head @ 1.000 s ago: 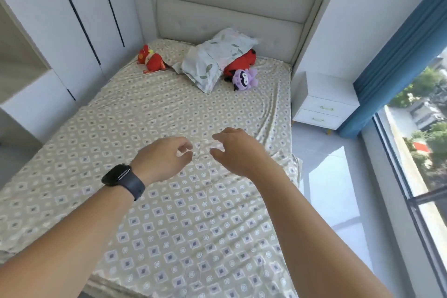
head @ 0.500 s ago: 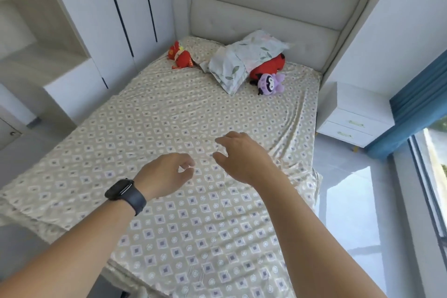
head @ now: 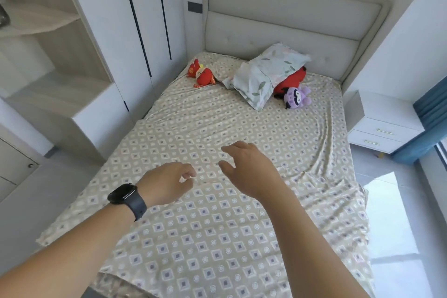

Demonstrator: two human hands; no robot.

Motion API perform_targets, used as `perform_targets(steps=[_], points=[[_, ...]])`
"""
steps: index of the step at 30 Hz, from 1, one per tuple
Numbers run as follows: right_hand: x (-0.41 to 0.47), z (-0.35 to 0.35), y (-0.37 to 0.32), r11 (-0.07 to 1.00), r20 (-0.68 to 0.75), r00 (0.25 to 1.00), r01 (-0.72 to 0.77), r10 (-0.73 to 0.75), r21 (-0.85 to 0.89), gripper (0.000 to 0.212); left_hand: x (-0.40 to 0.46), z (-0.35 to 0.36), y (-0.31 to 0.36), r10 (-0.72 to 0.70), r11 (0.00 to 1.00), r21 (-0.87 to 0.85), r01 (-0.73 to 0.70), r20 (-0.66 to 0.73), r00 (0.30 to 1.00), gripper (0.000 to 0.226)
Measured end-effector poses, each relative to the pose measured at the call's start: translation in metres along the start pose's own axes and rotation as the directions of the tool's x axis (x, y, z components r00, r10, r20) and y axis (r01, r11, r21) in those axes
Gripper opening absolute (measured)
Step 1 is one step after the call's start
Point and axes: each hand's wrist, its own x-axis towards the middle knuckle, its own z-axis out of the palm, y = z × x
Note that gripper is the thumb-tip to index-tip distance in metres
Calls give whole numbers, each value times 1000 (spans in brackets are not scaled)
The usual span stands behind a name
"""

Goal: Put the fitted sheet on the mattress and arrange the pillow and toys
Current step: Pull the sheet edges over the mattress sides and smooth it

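Both hands have let the fitted sheet [head: 217, 237] go: right hand [head: 249, 169] fingers released, left hand [head: 167, 182] loosely curled on nothing, so the pillow [head: 263, 77] at twelve o'clock likely comes next.

- I'm in a home bedroom
- bed [head: 242, 201] with padded headboard [head: 290, 22]
- white wardrobe [head: 145, 19] to its left
- nightstand [head: 384, 126] and blue curtain [head: 433, 113] to its right
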Motion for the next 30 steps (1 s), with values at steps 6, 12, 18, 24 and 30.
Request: perform_targets(steps=[6, 12, 18, 24, 30], points=[[58, 15, -85, 996, 56, 995, 87, -86, -29, 47, -1, -61, -85, -18, 1000, -21, 16, -83, 996, 21], [119, 34, -159, 988, 14, 991, 133, -132, -83, 45, -6, -80, -160, -45, 986, -165, 28, -100, 994, 18], [185, 84, -261, 988, -4, 994, 106, -107, -110, 47, 11, -143, -278, 3, 994, -112, -19, -143, 990, 21], [250, 128, -366, 991, -19, 997, -81, 79, -103, 47, 47, -219, -379, 186, 978, 100, -183, -16, 982, 27], [259, 142, -424, 954, -47, 960, -279, 275, -106, 47, 58, -245, -446, 330, 929, 121, -349, 148, 932, 26]])
